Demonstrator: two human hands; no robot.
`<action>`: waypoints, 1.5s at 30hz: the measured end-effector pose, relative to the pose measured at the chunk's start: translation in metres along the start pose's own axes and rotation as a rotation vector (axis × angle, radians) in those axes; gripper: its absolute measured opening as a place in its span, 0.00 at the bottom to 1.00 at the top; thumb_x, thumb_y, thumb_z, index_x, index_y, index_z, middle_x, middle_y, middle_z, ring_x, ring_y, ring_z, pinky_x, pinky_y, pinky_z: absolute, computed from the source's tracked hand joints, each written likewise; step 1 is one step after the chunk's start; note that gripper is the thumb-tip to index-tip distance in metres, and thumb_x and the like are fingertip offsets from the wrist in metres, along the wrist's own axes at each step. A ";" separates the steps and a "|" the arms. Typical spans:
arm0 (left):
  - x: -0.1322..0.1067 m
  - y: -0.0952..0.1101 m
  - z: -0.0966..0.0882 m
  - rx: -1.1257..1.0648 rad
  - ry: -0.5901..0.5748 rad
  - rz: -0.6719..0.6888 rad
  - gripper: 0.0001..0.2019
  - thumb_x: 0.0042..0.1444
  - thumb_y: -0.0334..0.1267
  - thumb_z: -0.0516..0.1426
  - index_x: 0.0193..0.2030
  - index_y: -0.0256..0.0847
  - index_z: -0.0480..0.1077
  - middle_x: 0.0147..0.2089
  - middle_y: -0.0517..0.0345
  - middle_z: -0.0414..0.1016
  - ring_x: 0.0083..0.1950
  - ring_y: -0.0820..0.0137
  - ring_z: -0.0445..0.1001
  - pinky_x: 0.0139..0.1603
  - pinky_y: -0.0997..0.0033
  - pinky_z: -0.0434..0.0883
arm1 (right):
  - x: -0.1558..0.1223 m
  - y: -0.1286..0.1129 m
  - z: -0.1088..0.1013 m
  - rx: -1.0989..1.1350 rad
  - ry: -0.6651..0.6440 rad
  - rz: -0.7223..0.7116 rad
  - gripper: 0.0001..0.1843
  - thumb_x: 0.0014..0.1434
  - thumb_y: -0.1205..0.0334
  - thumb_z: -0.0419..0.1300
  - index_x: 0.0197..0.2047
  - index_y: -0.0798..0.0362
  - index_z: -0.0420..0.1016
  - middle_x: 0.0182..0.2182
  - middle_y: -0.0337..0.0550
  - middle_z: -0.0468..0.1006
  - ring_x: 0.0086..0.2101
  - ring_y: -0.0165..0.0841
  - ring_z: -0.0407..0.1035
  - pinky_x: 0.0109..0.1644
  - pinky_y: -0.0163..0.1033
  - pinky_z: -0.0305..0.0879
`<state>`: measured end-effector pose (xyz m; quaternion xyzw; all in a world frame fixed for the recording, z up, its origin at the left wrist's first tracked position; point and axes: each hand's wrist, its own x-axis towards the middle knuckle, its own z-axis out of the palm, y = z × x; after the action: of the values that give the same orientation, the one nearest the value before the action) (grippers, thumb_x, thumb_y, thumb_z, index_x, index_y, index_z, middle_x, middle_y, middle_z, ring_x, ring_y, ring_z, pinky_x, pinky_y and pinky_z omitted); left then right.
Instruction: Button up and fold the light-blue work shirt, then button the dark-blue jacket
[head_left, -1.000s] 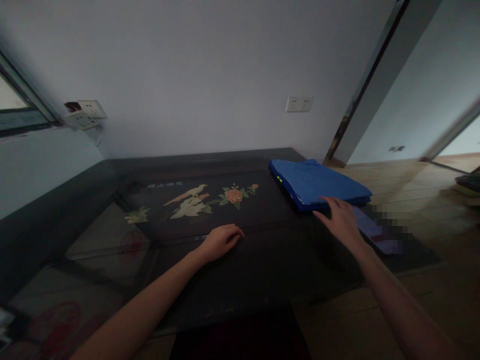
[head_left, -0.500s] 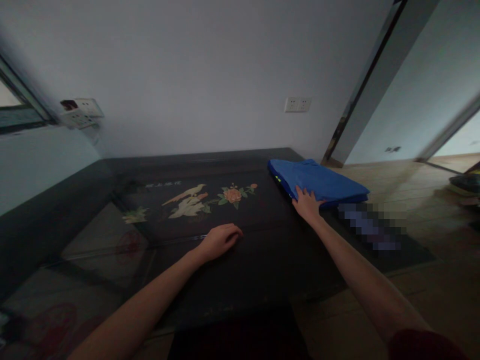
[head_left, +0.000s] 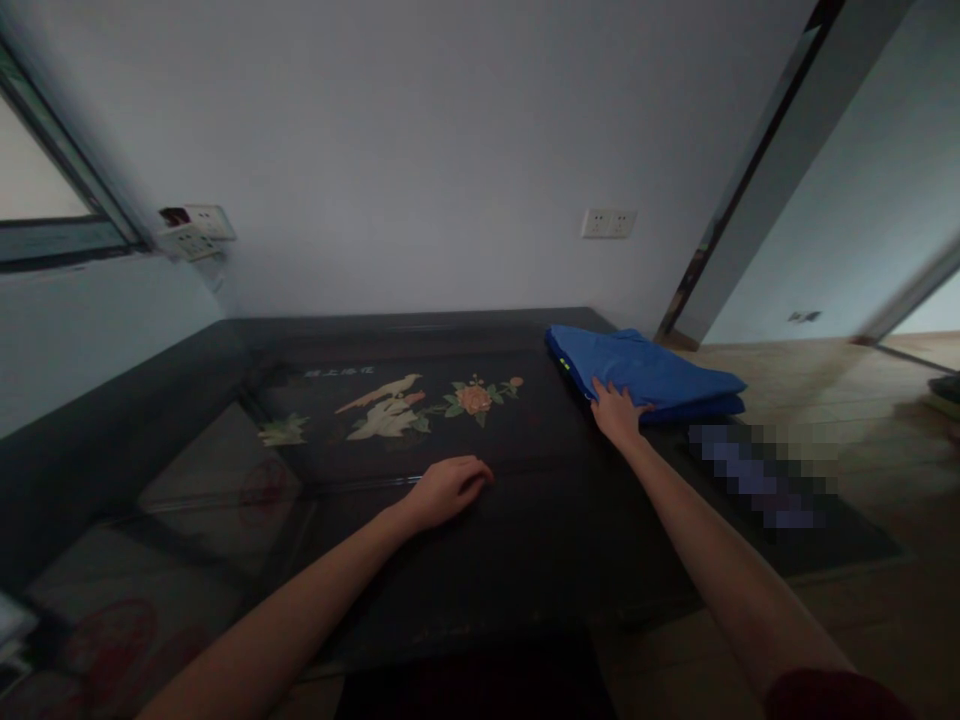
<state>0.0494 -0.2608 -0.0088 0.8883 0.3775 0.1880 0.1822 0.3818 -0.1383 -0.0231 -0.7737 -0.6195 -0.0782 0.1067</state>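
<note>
My right hand (head_left: 617, 415) lies on the near left corner of a folded blue cloth item (head_left: 645, 365), fingers spread over its top. Small yellow-green marks show along the left edge of the bundle, which sits at the right end of a dark glossy tabletop (head_left: 517, 540). Its exact kind is hidden by the folds. On the table's near part rests my left hand (head_left: 450, 490), loosely curved, with a gap between thumb and fingers and nothing visible in it. Beyond it, the tabletop carries a picture of birds (head_left: 386, 410) and flowers (head_left: 474, 400).
Behind the table stands a pale wall with a double socket (head_left: 608, 223). More sockets (head_left: 199, 232) sit in the left corner near a window. To the right are a dark mat (head_left: 840, 540), partly blurred out, and the floor (head_left: 795, 370).
The whole view has shifted slightly, with things appearing a little farther right and lower. Both hands keep their places, the right on the blue cloth and the left on the table.
</note>
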 end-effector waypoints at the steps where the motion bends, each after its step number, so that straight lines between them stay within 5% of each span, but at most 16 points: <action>1: 0.000 0.001 0.000 0.001 0.000 -0.003 0.10 0.60 0.32 0.49 0.43 0.43 0.70 0.42 0.57 0.73 0.43 0.69 0.72 0.44 0.73 0.67 | 0.000 0.001 -0.001 0.018 -0.001 -0.002 0.26 0.66 0.56 0.42 0.67 0.44 0.51 0.63 0.53 0.58 0.62 0.54 0.47 0.54 0.77 0.42; 5: 0.001 0.003 -0.002 0.005 0.000 -0.006 0.11 0.60 0.31 0.48 0.42 0.42 0.70 0.41 0.57 0.73 0.43 0.69 0.72 0.43 0.73 0.67 | 0.004 0.008 -0.006 0.113 -0.007 0.033 0.29 0.65 0.47 0.43 0.66 0.48 0.55 0.59 0.58 0.65 0.59 0.54 0.55 0.54 0.75 0.45; 9: 0.001 0.004 -0.003 0.013 -0.002 -0.011 0.11 0.60 0.30 0.49 0.43 0.42 0.70 0.41 0.57 0.74 0.42 0.70 0.72 0.42 0.74 0.67 | 0.010 0.012 -0.011 0.146 -0.036 0.151 0.27 0.66 0.48 0.42 0.62 0.50 0.62 0.53 0.61 0.71 0.53 0.52 0.65 0.57 0.72 0.43; 14: 0.001 0.002 -0.002 0.010 -0.011 -0.008 0.11 0.59 0.30 0.49 0.43 0.42 0.70 0.42 0.57 0.74 0.43 0.70 0.72 0.43 0.74 0.67 | 0.012 0.015 -0.013 0.255 0.000 0.200 0.25 0.67 0.52 0.41 0.59 0.51 0.67 0.51 0.58 0.73 0.53 0.49 0.66 0.59 0.68 0.43; 20: 0.001 0.001 -0.001 -0.005 -0.004 -0.008 0.11 0.60 0.30 0.49 0.43 0.42 0.70 0.42 0.57 0.74 0.43 0.70 0.72 0.43 0.74 0.67 | 0.010 0.017 -0.016 0.511 0.122 0.167 0.28 0.66 0.50 0.41 0.57 0.58 0.70 0.51 0.59 0.74 0.53 0.48 0.66 0.59 0.56 0.54; 29: 0.001 -0.001 -0.002 -0.153 0.040 -0.049 0.10 0.60 0.32 0.49 0.41 0.41 0.71 0.41 0.56 0.74 0.43 0.69 0.72 0.45 0.70 0.68 | -0.013 -0.036 -0.024 0.976 0.088 -0.147 0.32 0.62 0.43 0.45 0.56 0.57 0.71 0.54 0.51 0.73 0.56 0.44 0.64 0.61 0.50 0.56; 32: 0.005 -0.011 0.002 -0.335 0.177 -0.177 0.09 0.59 0.36 0.51 0.43 0.40 0.70 0.43 0.53 0.74 0.44 0.67 0.72 0.47 0.67 0.70 | -0.038 -0.068 -0.026 1.085 -0.008 -0.299 0.32 0.60 0.39 0.48 0.56 0.52 0.71 0.56 0.46 0.71 0.58 0.42 0.62 0.64 0.51 0.51; 36: 0.012 -0.028 0.001 -0.884 0.455 -0.401 0.14 0.61 0.41 0.50 0.51 0.40 0.65 0.50 0.49 0.74 0.52 0.66 0.73 0.54 0.62 0.69 | -0.093 -0.107 -0.039 1.220 -0.230 -0.563 0.32 0.60 0.40 0.50 0.59 0.53 0.68 0.59 0.48 0.68 0.60 0.41 0.58 0.66 0.51 0.48; 41: 0.009 -0.037 -0.017 -1.331 0.455 -0.699 0.21 0.64 0.48 0.45 0.54 0.35 0.64 0.49 0.44 0.75 0.47 0.63 0.76 0.52 0.59 0.72 | -0.164 -0.125 -0.081 0.999 -0.507 -0.970 0.26 0.64 0.49 0.50 0.62 0.49 0.64 0.62 0.47 0.62 0.62 0.38 0.54 0.66 0.50 0.48; 45: 0.004 -0.042 -0.018 -1.267 0.565 -0.759 0.22 0.60 0.45 0.54 0.58 0.38 0.60 0.54 0.44 0.72 0.48 0.61 0.76 0.50 0.59 0.73 | -0.195 -0.113 -0.105 0.777 -0.518 -0.957 0.25 0.61 0.48 0.56 0.59 0.45 0.67 0.62 0.46 0.62 0.62 0.43 0.53 0.64 0.53 0.50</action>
<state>0.0181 -0.2274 -0.0115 0.3442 0.5078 0.5107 0.6024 0.2294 -0.3256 0.0366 -0.3128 -0.8832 0.3001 0.1790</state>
